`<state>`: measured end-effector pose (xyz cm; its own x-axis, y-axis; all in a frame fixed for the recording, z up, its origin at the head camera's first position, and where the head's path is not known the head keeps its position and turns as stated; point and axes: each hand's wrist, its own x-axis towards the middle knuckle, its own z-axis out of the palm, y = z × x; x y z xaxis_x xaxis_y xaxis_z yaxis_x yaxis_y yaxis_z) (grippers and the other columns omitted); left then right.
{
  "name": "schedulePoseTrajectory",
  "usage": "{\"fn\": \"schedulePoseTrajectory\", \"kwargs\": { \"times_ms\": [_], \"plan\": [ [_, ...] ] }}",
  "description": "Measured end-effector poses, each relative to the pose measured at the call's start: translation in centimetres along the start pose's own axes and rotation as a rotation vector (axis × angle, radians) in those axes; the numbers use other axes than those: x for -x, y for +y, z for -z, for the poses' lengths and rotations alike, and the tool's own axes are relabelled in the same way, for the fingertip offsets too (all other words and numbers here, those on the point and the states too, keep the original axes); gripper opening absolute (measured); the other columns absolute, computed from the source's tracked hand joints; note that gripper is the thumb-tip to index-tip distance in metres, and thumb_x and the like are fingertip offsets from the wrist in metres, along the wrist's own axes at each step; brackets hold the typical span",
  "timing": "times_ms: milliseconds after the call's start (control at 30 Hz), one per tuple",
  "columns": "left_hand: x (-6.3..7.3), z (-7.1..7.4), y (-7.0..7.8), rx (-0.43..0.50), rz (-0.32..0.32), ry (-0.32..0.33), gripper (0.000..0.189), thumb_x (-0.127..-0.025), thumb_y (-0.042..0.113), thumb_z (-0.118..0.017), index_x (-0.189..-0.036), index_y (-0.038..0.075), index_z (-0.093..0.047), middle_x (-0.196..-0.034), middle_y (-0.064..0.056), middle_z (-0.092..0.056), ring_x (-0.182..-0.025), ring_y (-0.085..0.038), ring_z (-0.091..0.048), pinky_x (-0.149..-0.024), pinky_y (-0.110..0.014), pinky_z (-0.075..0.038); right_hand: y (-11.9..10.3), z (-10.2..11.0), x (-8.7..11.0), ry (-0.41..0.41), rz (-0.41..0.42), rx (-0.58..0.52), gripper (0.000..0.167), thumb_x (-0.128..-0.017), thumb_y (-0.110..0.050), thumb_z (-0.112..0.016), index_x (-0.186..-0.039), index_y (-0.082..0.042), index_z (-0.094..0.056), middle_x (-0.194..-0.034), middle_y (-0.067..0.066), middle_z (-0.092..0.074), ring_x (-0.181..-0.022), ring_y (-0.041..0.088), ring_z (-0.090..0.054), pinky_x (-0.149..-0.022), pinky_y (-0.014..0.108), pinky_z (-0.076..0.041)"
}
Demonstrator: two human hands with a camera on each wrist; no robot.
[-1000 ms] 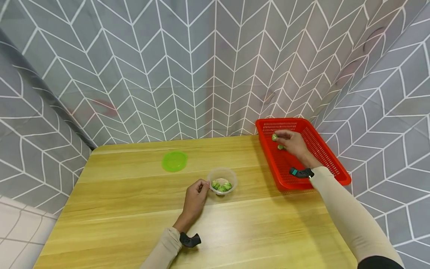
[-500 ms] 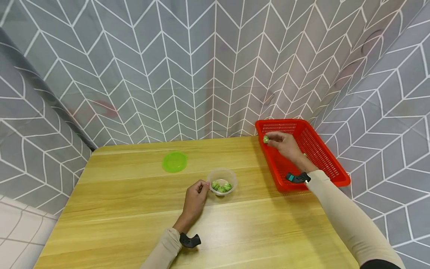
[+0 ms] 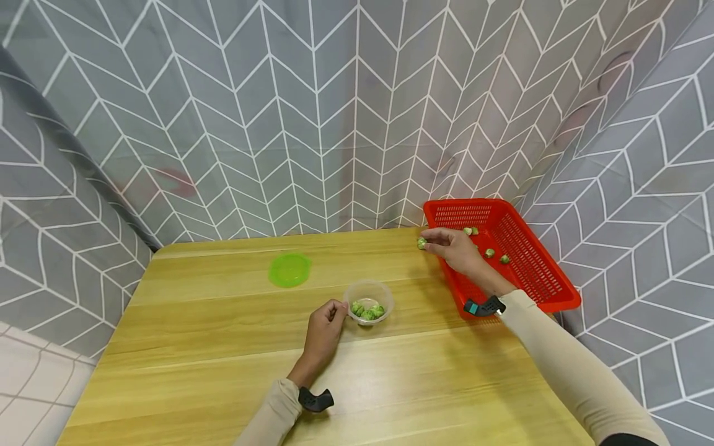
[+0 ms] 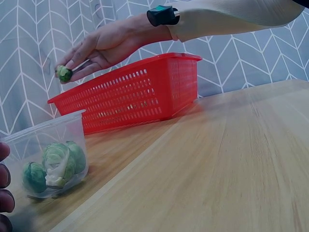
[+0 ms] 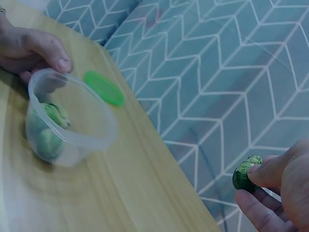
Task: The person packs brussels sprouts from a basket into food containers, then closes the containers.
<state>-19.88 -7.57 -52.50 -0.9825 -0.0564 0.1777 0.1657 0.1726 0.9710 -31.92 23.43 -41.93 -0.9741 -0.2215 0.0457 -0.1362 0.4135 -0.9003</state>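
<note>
Between thumb and fingertips my right hand [image 3: 458, 253] pinches a Brussels sprout [image 3: 421, 243], held in the air just past the left rim of the red basket [image 3: 538, 263]. My left hand [image 3: 323, 331] grips the rim of a clear round plastic container [image 3: 369, 287] on the table, thumb at the edge as the right wrist view shows. Several Brussels sprouts [image 4: 56, 162] lie in the bottom of this container. More sprouts [image 3: 489, 253] are scattered inside the basket, partly hidden by the right hand and forearm.
A flat green lid [image 3: 290, 270] lies on the wooden table [image 3: 212, 347], left of and behind the container. The basket stands at the table's right side. A grey patterned curtain [image 3: 334, 124] hangs behind the table and along its sides.
My right hand has moved left and slightly toward me with the sprout, from over the basket to beyond its left rim. More sprouts in the basket are uncovered. The left hand has stayed put.
</note>
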Motion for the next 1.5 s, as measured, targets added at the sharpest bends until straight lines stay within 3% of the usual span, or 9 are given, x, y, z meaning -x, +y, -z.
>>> {"fn": "schedulePoseTrajectory", "kwargs": {
  "times_ms": [200, 400, 700, 867, 1000, 1167, 1500],
  "plan": [
    [-0.8, -0.5, -3.0, -0.028, 0.013, 0.005, 0.029, -0.102, 0.019, -0.062, -0.085, -0.003, -0.069, -0.067, -0.001, -0.051, -0.061, -0.009, -0.042, -0.06, -0.023, -0.034, 0.6, -1.5, -0.1, -0.02, 0.02, -0.031, 0.03, -0.095, -0.005, -0.07, -0.124, 0.001, -0.068, -0.12, 0.02, -0.068, -0.096, 0.012, -0.069, -0.084, 0.027, -0.056],
    [-0.9, -0.3, -3.6, -0.001, -0.018, -0.005, 0.031, -0.101, 0.029, -0.063, -0.081, 0.007, -0.07, -0.067, -0.001, -0.054, -0.062, -0.012, -0.045, -0.06, -0.024, -0.036, 0.0, -2.8, 0.3, -0.05, 0.019, -0.039, 0.031, -0.094, -0.004, -0.07, -0.124, 0.0, -0.068, -0.121, 0.019, -0.069, -0.099, 0.015, -0.069, -0.083, 0.024, -0.055],
    [-0.8, -0.3, -3.6, 0.007, -0.019, -0.014, 0.03, -0.101, 0.031, -0.063, -0.081, 0.01, -0.07, -0.068, -0.003, -0.057, -0.063, -0.012, -0.046, -0.06, -0.024, -0.037, 0.1, -4.9, 0.8, -0.115, 0.032, -0.103, 0.031, -0.094, 0.001, -0.068, -0.124, 0.005, -0.066, -0.122, 0.024, -0.066, -0.102, 0.022, -0.07, -0.086, 0.026, -0.056],
    [-0.8, -0.4, -3.4, -0.02, 0.002, 0.0, 0.031, -0.102, 0.025, -0.063, -0.084, 0.001, -0.07, -0.066, 0.0, -0.051, -0.061, -0.009, -0.042, -0.06, -0.024, -0.034, -0.1, -5.9, 1.0, -0.132, 0.032, -0.096, 0.03, -0.094, 0.001, -0.068, -0.124, 0.003, -0.067, -0.119, 0.021, -0.069, -0.102, 0.022, -0.069, -0.086, 0.029, -0.056],
    [-0.6, -0.3, -2.1, -0.024, 0.011, -0.003, 0.029, -0.103, 0.018, -0.061, -0.085, -0.004, -0.069, -0.066, -0.007, -0.052, -0.061, -0.008, -0.042, -0.06, -0.023, -0.034, -0.1, -6.8, 1.2, -0.149, 0.035, -0.107, 0.03, -0.094, 0.002, -0.068, -0.124, 0.004, -0.066, -0.117, 0.021, -0.069, -0.103, 0.022, -0.069, -0.087, 0.031, -0.056],
    [-0.1, 0.1, 0.1, 0.014, -0.008, -0.014, 0.026, -0.102, 0.014, -0.061, -0.083, -0.002, -0.068, -0.069, -0.017, -0.057, -0.062, -0.007, -0.044, -0.061, -0.023, -0.036, -0.2, -7.8, 1.4, -0.17, 0.027, -0.114, 0.03, -0.093, 0.001, -0.069, -0.123, 0.002, -0.068, -0.118, 0.02, -0.07, -0.106, 0.026, -0.068, -0.086, 0.03, -0.056],
    [0.0, 0.1, 0.1, 0.02, -0.001, -0.012, 0.027, -0.102, 0.014, -0.06, -0.085, -0.005, -0.068, -0.069, -0.017, -0.056, -0.062, -0.009, -0.043, -0.061, -0.023, -0.035, -0.9, -9.4, 1.9, -0.203, 0.044, -0.075, 0.028, -0.093, -0.002, -0.07, -0.121, -0.002, -0.07, -0.114, 0.015, -0.072, -0.108, 0.028, -0.068, -0.085, 0.027, -0.056]
  ]
}}
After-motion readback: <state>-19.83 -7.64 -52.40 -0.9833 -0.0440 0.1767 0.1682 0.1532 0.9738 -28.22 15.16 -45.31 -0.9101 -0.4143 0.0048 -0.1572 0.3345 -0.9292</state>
